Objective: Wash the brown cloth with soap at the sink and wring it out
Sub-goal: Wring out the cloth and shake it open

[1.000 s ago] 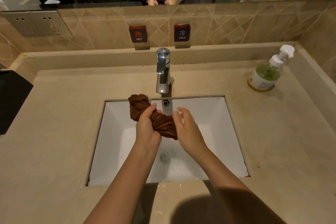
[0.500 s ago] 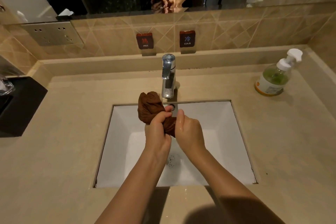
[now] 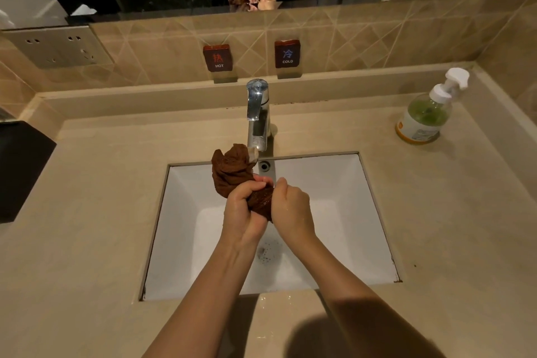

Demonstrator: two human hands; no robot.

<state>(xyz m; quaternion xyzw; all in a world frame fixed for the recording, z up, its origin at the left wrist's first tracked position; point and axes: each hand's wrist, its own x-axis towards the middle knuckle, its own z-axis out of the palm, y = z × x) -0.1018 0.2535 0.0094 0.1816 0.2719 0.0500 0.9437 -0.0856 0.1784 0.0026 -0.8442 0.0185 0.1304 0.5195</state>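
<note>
The brown cloth (image 3: 232, 167) is bunched and twisted over the white sink (image 3: 343, 212). Its loose end sticks up at the left, just below the chrome tap (image 3: 257, 113). My left hand (image 3: 244, 208) is closed around the cloth's middle. My right hand (image 3: 292, 206) grips the lower end, pressed close against the left hand. Both hands look wet. The part of the cloth inside the fists is hidden. No water stream is visible from the tap. The soap bottle (image 3: 427, 113), green liquid with a white pump, stands on the counter at the back right.
The beige counter (image 3: 87, 241) surrounds the sink. A black box (image 3: 20, 168) sits at the left edge. HOT (image 3: 218, 57) and COLD (image 3: 287, 54) signs hang on the tiled wall under a mirror. A socket plate (image 3: 58, 46) is at left. Droplets lie on the front rim.
My hands have drawn together on the cloth, from apart along a stretched twist to fists touching. The cloth's free end has bunched up higher near the tap.
</note>
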